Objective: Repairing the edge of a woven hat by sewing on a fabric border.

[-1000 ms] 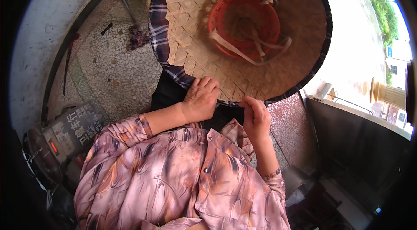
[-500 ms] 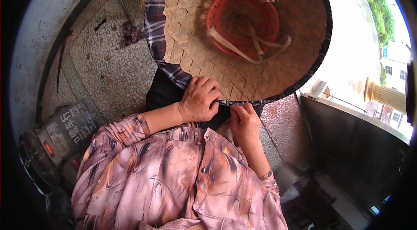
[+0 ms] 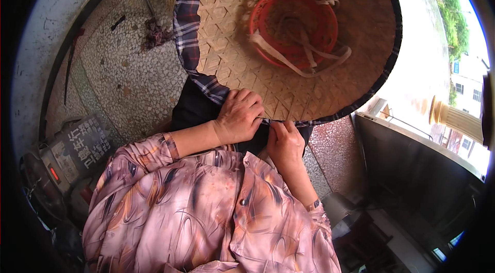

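Observation:
A wide woven bamboo hat [image 3: 232, 61] lies with its underside toward me, across my lap. Inside its crown sits a red plastic ring [image 3: 256, 10] with pale cloth straps [image 3: 278, 55] tied to it. Dark plaid cloth [image 3: 186, 28] wraps the brim, broad and loose on the left, narrow on the right. My left hand [image 3: 240, 117] is closed over the near brim and its plaid edge. Close beside it, my right hand [image 3: 286, 144] pinches the cloth at the near brim. Whether anything small is between its fingertips is hidden.
Left of the hat stretches a speckled stone floor [image 3: 139, 79], with a mop [image 3: 154, 33] on it. A dark machine with a printed panel [image 3: 82, 144] stands at my left. On the right is a large dark flat panel [image 3: 412, 164], with a bright opening beyond.
My right hand has moved slightly left, nearer my left hand, and its fingers have drawn in. The hat has shifted a little to the right in view.

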The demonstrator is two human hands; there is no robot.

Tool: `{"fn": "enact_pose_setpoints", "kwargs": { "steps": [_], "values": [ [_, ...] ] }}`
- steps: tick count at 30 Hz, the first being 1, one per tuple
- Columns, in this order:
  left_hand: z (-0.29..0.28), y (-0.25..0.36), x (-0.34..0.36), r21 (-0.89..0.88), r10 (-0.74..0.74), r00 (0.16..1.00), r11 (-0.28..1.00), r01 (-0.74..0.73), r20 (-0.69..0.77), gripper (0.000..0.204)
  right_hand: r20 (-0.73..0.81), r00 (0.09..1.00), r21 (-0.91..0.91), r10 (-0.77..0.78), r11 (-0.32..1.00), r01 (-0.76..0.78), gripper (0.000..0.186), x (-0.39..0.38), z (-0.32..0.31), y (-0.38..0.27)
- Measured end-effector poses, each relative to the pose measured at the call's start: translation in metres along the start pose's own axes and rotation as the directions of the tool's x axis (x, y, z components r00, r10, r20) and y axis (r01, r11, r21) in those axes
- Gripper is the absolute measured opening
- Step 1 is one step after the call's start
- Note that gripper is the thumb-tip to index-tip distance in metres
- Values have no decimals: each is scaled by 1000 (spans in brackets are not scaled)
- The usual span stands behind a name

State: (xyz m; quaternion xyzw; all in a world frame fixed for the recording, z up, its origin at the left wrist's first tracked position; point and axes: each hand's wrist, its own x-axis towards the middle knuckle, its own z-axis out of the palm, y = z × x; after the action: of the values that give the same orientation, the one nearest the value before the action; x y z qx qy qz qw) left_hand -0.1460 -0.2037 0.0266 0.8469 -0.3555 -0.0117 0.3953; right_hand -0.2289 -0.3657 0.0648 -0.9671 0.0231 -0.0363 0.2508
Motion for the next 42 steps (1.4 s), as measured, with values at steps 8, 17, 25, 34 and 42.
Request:
{"fn": "enact_pose_setpoints", "kwargs": {
  "steps": [8, 17, 25, 34, 42],
  "values": [
    [2, -2, 0, -8, 13, 999, 1000, -13, 35, 10, 40, 999, -26, 8, 1000, -7, 9, 0, 2, -1],
    [6, -4, -1, -38, -6, 996, 999, 9, 89, 6, 65, 997, -8, 32, 999, -31, 8, 0, 4, -2],
    [3, -4, -5, -51, -8, 993, 999, 14, 114, 11, 90, 996, -3, 15, 1000, -15, 9, -1, 4, -4],
    [3, -4, -8, -46, -1, 991, 999, 8, 132, 12, 95, 995, -18, -8, 1000, 10, 9, -5, 9, -5],
    [9, -9, -10, -20, 33, 997, 999, -31, 76, 7, 39, 994, -24, -98, 995, 99, 13, -13, 33, 7]
  ]
}}
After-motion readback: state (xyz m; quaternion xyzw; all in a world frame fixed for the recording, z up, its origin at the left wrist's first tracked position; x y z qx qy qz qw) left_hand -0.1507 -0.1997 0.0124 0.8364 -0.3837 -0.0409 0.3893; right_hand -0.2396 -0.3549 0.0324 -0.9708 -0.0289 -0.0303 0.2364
